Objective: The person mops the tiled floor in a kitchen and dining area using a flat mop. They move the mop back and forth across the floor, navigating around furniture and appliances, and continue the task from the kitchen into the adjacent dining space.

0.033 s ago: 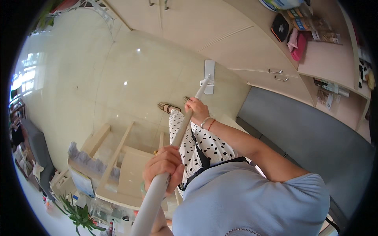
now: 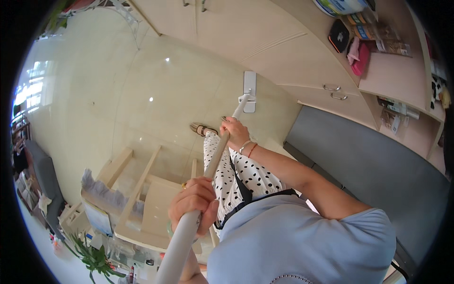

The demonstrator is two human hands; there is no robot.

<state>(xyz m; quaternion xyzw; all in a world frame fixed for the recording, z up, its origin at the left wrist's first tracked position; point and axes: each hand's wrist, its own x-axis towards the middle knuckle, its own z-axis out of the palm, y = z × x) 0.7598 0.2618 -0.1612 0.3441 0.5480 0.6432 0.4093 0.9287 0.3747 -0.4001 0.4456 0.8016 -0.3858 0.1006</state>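
Note:
A flat mop (image 2: 249, 81) with a white plate-like head rests on the tiled floor, close to the foot of the cabinets. Its long pale handle (image 2: 216, 163) slants up toward me and leaves the lower edge of the picture. My left hand (image 2: 193, 201) is closed round the upper part of the handle, with a ring on one finger. Lower down the shaft, my right hand (image 2: 233, 132) also grips it, a bracelet and red string at the wrist. The underside of the mop head is hidden.
Cream cabinets (image 2: 283, 57) run along the far right side, with a grey bench (image 2: 369, 151) below them. At the left stand a pale wooden chair (image 2: 158, 208), a potted plant (image 2: 94, 258) and a grey sofa (image 2: 45, 170). My sandalled foot (image 2: 202, 128) is left of the mop.
The mop head has shifted very slightly left along the floor. Both hands have moved a little left with the handle, keeping their grip.

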